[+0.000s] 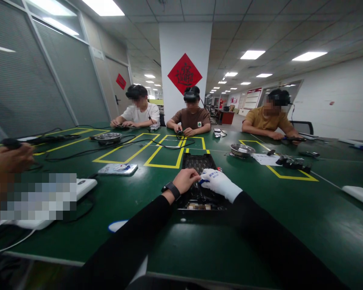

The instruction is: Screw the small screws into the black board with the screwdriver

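A black open case [196, 161] with small parts in it lies on the green table in front of me. My left hand [185, 180], bare with a dark watch [171, 191] at the wrist, is over the case with its fingertips pinched together. Opposite it, my right hand [214, 180] wears a white work glove with blue on the fingers. Its fingers are closed and meet the left fingertips. What lies between the two hands is too small to make out. Gold and black parts [199, 206] sit at the near end of the case.
A phone [117, 169] and a white device [86, 185] with cables lie to the left. Steel bowls [242, 150] [108, 138], black parts [293, 163] and yellow tape outlines [163, 165] are farther off. Three people sit across the table; another person's hand [13, 161] is at left.
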A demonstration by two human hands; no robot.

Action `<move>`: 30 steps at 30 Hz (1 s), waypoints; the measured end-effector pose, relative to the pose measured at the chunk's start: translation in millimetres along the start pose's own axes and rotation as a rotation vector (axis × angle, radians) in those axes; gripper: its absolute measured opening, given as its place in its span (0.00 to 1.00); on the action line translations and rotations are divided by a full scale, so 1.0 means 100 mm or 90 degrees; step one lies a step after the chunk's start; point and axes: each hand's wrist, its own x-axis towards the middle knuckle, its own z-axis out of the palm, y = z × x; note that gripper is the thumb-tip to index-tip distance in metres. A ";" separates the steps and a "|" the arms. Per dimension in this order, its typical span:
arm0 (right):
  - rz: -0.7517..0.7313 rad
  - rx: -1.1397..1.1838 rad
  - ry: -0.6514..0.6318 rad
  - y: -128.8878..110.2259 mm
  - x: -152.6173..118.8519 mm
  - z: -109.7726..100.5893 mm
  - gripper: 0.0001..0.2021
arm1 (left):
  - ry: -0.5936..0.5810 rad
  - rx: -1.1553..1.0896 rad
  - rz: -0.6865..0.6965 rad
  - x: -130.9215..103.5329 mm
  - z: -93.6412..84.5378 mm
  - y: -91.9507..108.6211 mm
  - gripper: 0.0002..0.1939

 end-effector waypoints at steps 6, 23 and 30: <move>0.050 0.042 0.049 -0.01 -0.07 -0.02 0.10 | 0.017 0.035 0.009 -0.02 -0.01 0.03 0.23; 0.102 0.522 0.233 0.01 -0.23 0.11 0.10 | -0.041 -0.054 0.019 -0.02 0.00 0.09 0.11; 0.128 0.329 0.254 0.08 -0.23 0.08 0.14 | -0.021 0.000 0.019 -0.01 0.02 0.05 0.10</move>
